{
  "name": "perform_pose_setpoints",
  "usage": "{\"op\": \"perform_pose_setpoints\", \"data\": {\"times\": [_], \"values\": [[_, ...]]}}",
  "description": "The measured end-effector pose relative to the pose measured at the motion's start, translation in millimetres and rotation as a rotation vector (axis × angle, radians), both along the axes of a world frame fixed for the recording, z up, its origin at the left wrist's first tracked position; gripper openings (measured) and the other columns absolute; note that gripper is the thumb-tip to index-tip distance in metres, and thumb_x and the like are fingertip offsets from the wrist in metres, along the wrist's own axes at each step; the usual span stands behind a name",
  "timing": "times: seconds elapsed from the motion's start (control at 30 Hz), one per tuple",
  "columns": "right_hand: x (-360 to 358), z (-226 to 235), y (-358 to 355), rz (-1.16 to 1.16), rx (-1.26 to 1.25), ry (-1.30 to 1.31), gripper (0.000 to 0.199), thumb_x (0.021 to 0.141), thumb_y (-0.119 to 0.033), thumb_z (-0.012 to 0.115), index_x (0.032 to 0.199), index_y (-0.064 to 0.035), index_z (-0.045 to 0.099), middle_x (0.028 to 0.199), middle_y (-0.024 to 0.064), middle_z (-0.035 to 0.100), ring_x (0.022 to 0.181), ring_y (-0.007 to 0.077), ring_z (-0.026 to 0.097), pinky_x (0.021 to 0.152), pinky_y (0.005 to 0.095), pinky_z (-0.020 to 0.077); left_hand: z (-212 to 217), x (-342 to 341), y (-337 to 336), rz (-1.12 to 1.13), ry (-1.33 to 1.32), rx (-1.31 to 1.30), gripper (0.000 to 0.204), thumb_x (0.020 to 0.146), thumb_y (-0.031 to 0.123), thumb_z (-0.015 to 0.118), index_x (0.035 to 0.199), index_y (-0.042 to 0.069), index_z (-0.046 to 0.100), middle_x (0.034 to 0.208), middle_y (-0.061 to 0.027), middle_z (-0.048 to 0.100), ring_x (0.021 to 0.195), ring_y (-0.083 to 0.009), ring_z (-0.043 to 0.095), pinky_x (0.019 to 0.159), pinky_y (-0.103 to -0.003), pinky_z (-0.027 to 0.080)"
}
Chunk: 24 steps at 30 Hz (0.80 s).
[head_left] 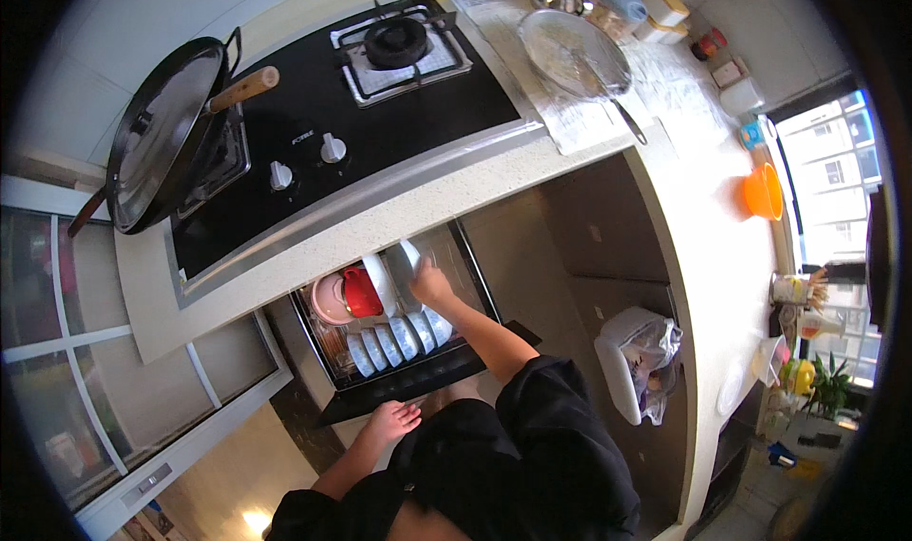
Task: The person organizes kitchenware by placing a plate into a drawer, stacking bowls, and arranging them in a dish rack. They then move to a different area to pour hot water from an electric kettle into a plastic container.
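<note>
An open pull-out drawer with a wire rack (332,356) lies below the counter. My right hand (431,285) reaches into it, fingers closed on the edge of a white plate (403,273) standing on its side. Beside that plate another white plate (378,280) stands upright, next to a red pot (361,292) and a pink bowl (330,300). Several blue-patterned bowls (390,344) stand tilted in a row nearer to me. My left hand (391,420) is empty and open, just in front of the black drawer front (408,381).
Above the drawer a black gas hob (313,128) carries a large wok (157,142) at its left. A strainer pan (576,55) sits on the counter at right, its handle over the edge. A white bin (627,365) hangs on the cabinet; an orange bowl (762,192) stands by the window.
</note>
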State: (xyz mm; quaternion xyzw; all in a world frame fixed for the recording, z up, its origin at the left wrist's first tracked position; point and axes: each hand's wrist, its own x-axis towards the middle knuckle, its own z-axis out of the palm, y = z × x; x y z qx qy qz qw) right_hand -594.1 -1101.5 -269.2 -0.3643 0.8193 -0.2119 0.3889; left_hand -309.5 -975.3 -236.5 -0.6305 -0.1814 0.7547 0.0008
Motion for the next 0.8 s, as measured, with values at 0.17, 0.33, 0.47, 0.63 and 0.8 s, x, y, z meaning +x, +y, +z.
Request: {"op": "perform_pose_setpoints", "data": {"times": [0.17,0.33,0.47,0.63,0.8], "values": [[12,-11,-12,0.108,0.053,-0.029,0.059,0.073,-0.021,0.057,0.119,0.003,0.028,0.098,0.0302,0.054,0.086,0.0439,0.055,0.077,0.0462,0.0468,-1,-4,7,0.149,-0.006,-0.058,0.024,0.076,0.003,0.047,0.099,-0.004,0.044,0.107,-0.0151,0.048,0.107,-0.0315,0.045,0.095,-0.046,0.034],[19,-42,-20,0.1,-0.204,-0.074,0.075,0.073,-0.024,0.059,0.129,0.0023,0.018,0.102,0.0316,0.051,0.091,0.0466,0.052,0.083,0.045,0.0439,15,-18,-9,0.308,-0.033,-0.047,0.033,0.074,-0.002,0.043,0.106,-0.006,0.04,0.118,-0.0172,0.041,0.114,-0.0314,0.04,0.098,-0.043,0.033],[7,-17,-14,0.018,-0.25,-0.071,0.08,0.07,-0.026,0.062,0.131,0.0026,0.018,0.102,0.0287,0.053,0.095,0.043,0.051,0.084,0.0434,0.0426,24,-28,-25,0.397,-0.067,-0.035,0.038,0.072,-0.004,0.04,0.11,-0.008,0.038,0.121,-0.0183,0.038,0.115,-0.0309,0.038,0.098,-0.042,0.032],[-37,59,44,-0.022,-0.111,-0.579,0.05,0.073,-0.025,0.059,0.114,0.0021,0.048,0.101,0.019,0.059,0.095,0.0325,0.055,0.08,0.0398,0.0448,6,-26,-46,0.486,-0.012,-0.034,0.035,0.067,-0.006,0.04,0.102,-0.01,0.041,0.11,-0.0191,0.044,0.107,-0.0325,0.044,0.094,-0.042,0.037],[-74,107,143,0.14,-0.059,-0.114,0.023,0.08,-0.024,0.053,0.084,-0.0023,0.057,0.087,0.0133,0.06,0.076,0.0314,0.059,0.066,0.0386,0.0479,-20,-32,-85,0.437,0.01,-0.186,0.033,0.064,-0.008,0.038,0.097,-0.007,0.044,0.106,-0.0161,0.052,0.103,-0.0332,0.049,0.091,-0.042,0.04]]}}
